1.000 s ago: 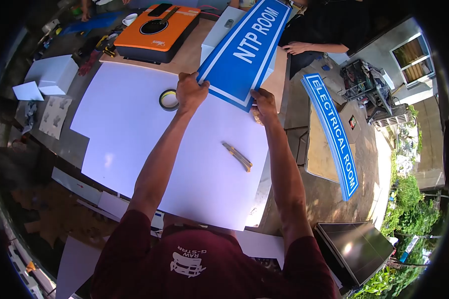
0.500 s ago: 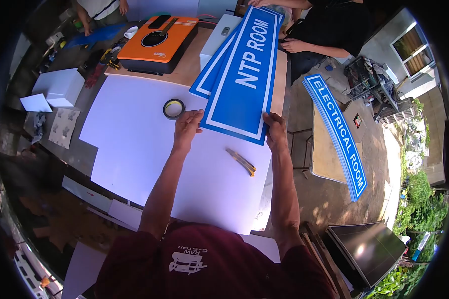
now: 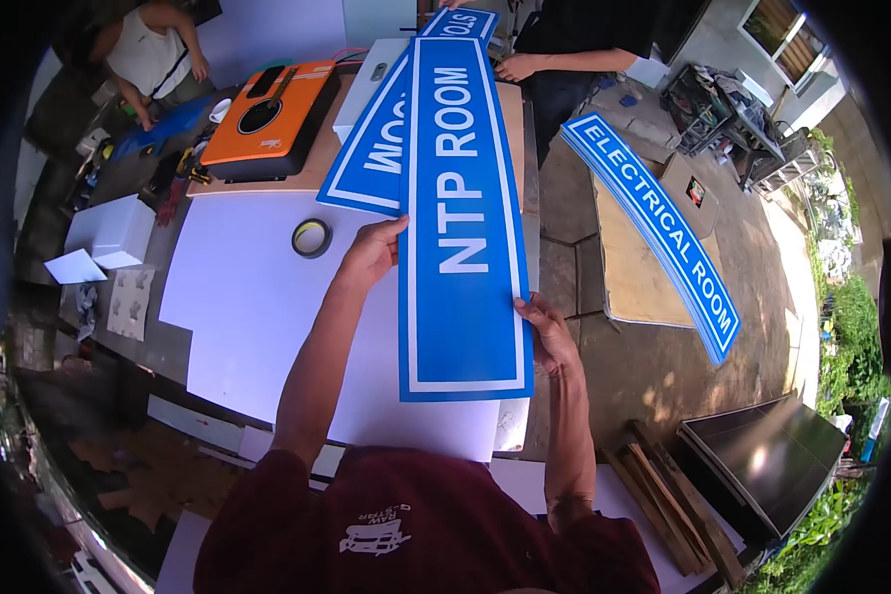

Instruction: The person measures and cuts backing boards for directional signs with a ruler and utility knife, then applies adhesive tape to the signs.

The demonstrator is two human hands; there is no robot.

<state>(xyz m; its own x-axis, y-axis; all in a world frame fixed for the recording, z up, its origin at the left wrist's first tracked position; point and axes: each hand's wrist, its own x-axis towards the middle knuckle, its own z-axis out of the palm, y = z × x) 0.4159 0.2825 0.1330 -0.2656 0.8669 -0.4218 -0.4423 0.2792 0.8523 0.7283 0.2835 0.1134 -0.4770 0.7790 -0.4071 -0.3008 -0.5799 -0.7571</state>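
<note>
A long blue sign [image 3: 463, 327] with white "NTP ROOM" lettering and a white border is held over the table. My left hand [image 3: 374, 249] grips its left edge, and my right hand [image 3: 550, 333] has its right edge, thumb on the face. Behind it a second blue sign [image 3: 366, 178] lies at a slant, partly covered, with white letters showing. At the far end a co-worker's hand [image 3: 517, 67] is close to the signs. A roll of black tape [image 3: 312, 238] rests on the white sheet [image 3: 247, 297] left of my left hand.
An orange guitar-printed box [image 3: 272, 114] stands on a brown board at the back. Stacked "ELECTRICAL ROOM" signs [image 3: 653, 228] lie to the right. White boxes [image 3: 119, 230] sit at left, wooden strips [image 3: 668, 495] at lower right. Another person [image 3: 153, 54] is at the back left.
The front sign has come toward me and turned more upright in view, off the sign behind. My right hand has moved lower. The utility knife is now hidden from view.
</note>
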